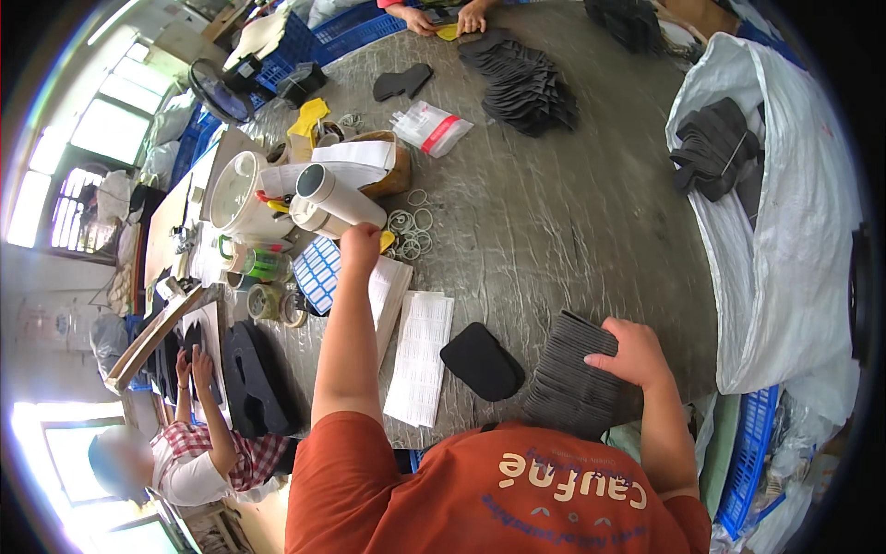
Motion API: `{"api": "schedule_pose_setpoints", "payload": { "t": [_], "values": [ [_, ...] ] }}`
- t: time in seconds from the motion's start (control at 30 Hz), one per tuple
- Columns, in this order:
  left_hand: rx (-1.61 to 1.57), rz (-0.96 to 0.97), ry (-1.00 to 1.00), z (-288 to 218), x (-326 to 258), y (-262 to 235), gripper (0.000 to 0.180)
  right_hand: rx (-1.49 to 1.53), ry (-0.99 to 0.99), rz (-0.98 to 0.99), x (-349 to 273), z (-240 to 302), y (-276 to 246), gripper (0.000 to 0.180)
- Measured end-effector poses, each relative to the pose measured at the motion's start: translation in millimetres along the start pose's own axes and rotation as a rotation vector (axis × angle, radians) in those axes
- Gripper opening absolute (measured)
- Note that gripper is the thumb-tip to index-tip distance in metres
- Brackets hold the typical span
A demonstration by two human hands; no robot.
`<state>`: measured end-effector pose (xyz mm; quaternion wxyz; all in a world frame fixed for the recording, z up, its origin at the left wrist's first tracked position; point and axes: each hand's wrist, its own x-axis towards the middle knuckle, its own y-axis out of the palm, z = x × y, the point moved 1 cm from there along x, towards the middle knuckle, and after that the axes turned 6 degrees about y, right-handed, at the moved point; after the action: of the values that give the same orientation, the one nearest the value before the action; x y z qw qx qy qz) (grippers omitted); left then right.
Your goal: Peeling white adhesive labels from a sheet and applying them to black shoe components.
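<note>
My left hand (362, 242) reaches out to the table clutter, fingers curled down beside a white tumbler (341, 196) and several pale rubber bands (413, 222). A small yellow piece (387, 241) shows at its fingertips; whether the hand holds anything is hidden. Close to my body, my right hand (637, 353) grips the right side of a row of dark grey fabric pieces (572, 374), stacked on edge, with the thumb on top. Left of that row lies a single black rounded pad (482, 361). Printed white sheets (418, 358) are beside the pad.
A white sack (771, 277) with dark bundles stands at the right. Tape rolls (264, 301), a white bucket (238, 194) and a basket (397, 171) crowd the left. Across the table (572, 212), a person's hands (448, 18) work near a dark pile (521, 83). Another person (208, 452) works at lower left.
</note>
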<state>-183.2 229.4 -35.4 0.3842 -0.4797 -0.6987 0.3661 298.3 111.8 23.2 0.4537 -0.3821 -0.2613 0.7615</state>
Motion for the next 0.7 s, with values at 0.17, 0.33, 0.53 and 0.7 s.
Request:
{"api": "schedule_pose_setpoints", "payload": {
  "t": [0.17, 0.33, 0.53, 0.7],
  "values": [
    [0.06, 0.207, -0.013, -17, 17, 42, 0.021, -0.035, 0.021, -0.032, 0, -1, 4, 0.052],
    [0.18, 0.275, -0.132, -7, 27, 58, 0.024, 0.0, 0.016, -0.047, 1, -2, 6, 0.052],
    [-0.414, 0.073, -0.165, -8, 22, 27, 0.014, 0.011, 0.047, -0.052, -2, -2, 4, 0.051],
    [-1.342, 0.008, -0.398, -24, 5, 2, 0.006, 0.086, 0.011, -0.083, -5, -3, 4, 0.053]
  ]
}}
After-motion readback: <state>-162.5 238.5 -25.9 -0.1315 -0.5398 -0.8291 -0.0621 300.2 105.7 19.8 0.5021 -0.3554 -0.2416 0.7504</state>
